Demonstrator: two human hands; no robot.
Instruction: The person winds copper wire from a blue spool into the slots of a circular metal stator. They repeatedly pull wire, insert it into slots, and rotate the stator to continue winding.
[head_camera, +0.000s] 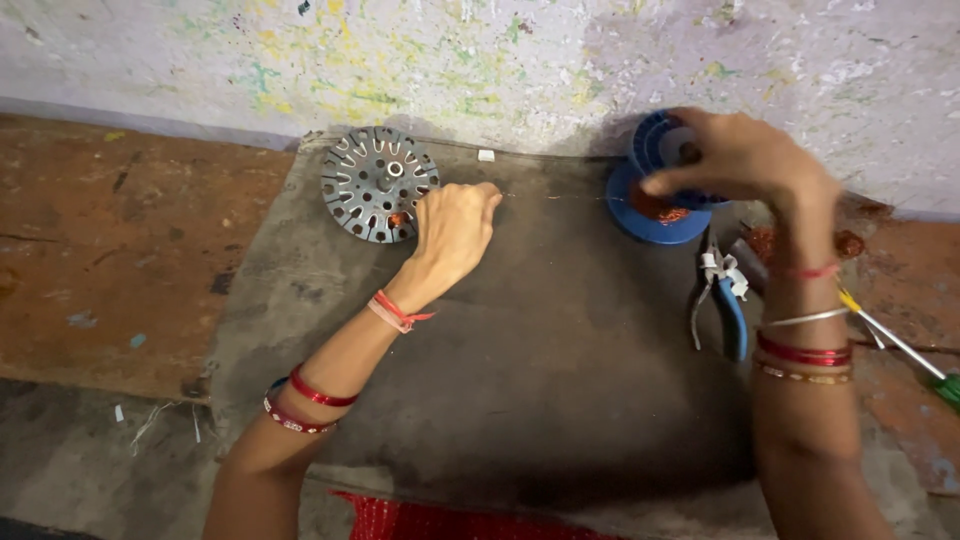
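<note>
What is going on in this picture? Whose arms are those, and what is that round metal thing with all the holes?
There is no machine here. The two arms belong to one person, and the camera sits on that person's head, so you look down just as they do.

The left hand is closed in a loose fist beside the round metal disc, which has slots all around its edge and a hole in the middle. A thin wire seems to run from that fist across to the right.

The right hand rests on top of a blue spool with copper-coloured wire wound on it.

Everything lies on a dark grey mat. Beside the spool are blue-handled pliers, and at the right edge a screwdriver.
</note>
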